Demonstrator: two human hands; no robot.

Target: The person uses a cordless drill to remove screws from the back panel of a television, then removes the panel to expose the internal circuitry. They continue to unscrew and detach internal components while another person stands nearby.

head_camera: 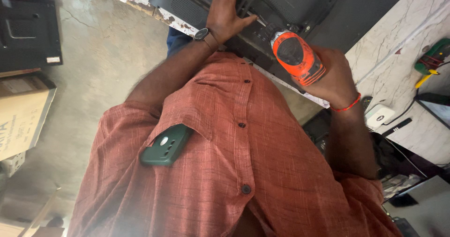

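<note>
On marble-look bench, TV back panel lies rear-up for access; L hand flat, ungripped, steadies it w/ R hand clenched round orange drill, bit aimed at panel.

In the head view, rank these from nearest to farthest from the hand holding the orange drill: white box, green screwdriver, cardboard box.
From the right hand on the orange drill:
1. White box, on the marble table beside the wrist.
2. Green screwdriver, farther along the table.
3. Cardboard box, on the floor, opposite side.
</note>
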